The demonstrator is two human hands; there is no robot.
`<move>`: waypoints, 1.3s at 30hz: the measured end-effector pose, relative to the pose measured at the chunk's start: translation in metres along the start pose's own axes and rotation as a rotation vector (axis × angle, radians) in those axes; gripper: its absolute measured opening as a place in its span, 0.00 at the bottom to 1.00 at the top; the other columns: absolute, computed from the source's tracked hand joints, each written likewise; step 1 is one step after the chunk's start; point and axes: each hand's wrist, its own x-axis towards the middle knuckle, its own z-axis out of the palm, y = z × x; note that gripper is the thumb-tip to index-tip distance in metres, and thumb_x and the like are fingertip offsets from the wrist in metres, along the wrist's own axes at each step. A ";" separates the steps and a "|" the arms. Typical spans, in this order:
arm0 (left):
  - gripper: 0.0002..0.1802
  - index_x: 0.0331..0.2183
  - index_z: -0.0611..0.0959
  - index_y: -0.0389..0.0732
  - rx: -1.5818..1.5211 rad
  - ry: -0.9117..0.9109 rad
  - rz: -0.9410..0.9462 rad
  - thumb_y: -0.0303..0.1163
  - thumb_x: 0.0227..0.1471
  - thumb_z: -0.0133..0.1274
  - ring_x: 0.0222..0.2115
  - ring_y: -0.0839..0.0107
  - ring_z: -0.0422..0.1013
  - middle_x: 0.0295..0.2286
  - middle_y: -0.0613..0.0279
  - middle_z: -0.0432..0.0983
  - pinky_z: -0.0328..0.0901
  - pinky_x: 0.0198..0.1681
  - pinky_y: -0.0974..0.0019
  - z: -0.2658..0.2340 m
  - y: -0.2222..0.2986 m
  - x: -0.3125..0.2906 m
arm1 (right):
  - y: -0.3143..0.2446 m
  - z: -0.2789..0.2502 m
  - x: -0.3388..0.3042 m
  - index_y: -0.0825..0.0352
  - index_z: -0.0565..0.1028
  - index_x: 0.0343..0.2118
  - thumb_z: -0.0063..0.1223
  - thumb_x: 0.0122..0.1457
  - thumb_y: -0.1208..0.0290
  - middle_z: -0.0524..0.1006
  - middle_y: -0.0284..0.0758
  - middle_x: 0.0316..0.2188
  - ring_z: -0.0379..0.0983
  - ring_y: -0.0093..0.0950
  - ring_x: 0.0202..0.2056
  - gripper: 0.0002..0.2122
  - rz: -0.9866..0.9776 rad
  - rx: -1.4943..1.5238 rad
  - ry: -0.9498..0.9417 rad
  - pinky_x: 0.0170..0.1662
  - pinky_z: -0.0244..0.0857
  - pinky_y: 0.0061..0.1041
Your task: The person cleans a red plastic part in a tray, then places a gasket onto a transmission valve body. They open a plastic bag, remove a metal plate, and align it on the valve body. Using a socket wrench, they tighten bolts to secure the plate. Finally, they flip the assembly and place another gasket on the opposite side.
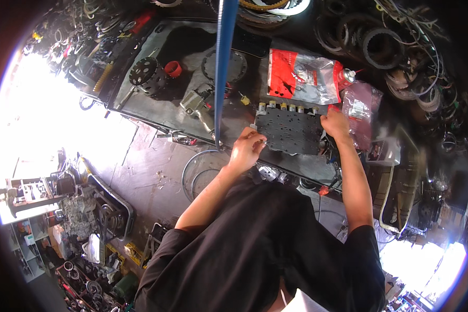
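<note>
A dark flat valve body (287,133), dotted with small holes, lies on the bench in front of me. A row of solenoids (292,108) with yellowish ends lines its far edge. At its left edge is my left hand (248,148), fingers curled and pinched together; what they hold, if anything, is too small to tell. My right hand (335,125) is closed at the valve body's far right corner. Something red shows just beyond its fingers, but I cannot make out what it grips.
A red and clear plastic bag (304,78) lies beyond the valve body, beside a spray can (345,77). A pinkish packet (360,114) sits to the right. An air tool (196,106) and a perforated drum (146,75) rest leftward. A blue hose (223,62) hangs down.
</note>
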 end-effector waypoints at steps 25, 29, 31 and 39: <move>0.08 0.35 0.85 0.37 0.032 -0.027 0.020 0.20 0.50 0.65 0.26 0.68 0.76 0.41 0.59 0.73 0.73 0.33 0.67 0.006 0.008 0.008 | -0.009 -0.007 -0.006 0.67 0.83 0.41 0.50 0.61 0.55 0.83 0.48 0.43 0.80 0.46 0.46 0.20 0.167 0.202 -0.092 0.50 0.74 0.43; 0.10 0.37 0.84 0.38 0.020 -0.016 0.080 0.20 0.50 0.65 0.26 0.68 0.76 0.41 0.59 0.73 0.73 0.32 0.67 0.005 0.002 0.009 | -0.008 -0.005 -0.006 0.67 0.83 0.42 0.50 0.61 0.54 0.83 0.48 0.43 0.80 0.47 0.46 0.20 0.177 0.206 -0.101 0.50 0.74 0.43; 0.11 0.37 0.84 0.38 0.042 -0.020 0.149 0.21 0.50 0.65 0.26 0.69 0.75 0.41 0.59 0.73 0.72 0.32 0.67 0.004 0.001 0.008 | -0.007 -0.004 -0.006 0.66 0.83 0.42 0.50 0.61 0.54 0.83 0.48 0.43 0.80 0.46 0.47 0.20 0.172 0.188 -0.115 0.51 0.73 0.43; 0.11 0.38 0.85 0.40 0.130 0.013 0.017 0.26 0.50 0.67 0.25 0.68 0.74 0.38 0.60 0.74 0.71 0.31 0.64 0.004 0.003 0.006 | -0.002 -0.007 -0.002 0.67 0.83 0.42 0.49 0.60 0.54 0.82 0.48 0.44 0.79 0.47 0.48 0.21 0.149 0.241 -0.125 0.52 0.73 0.43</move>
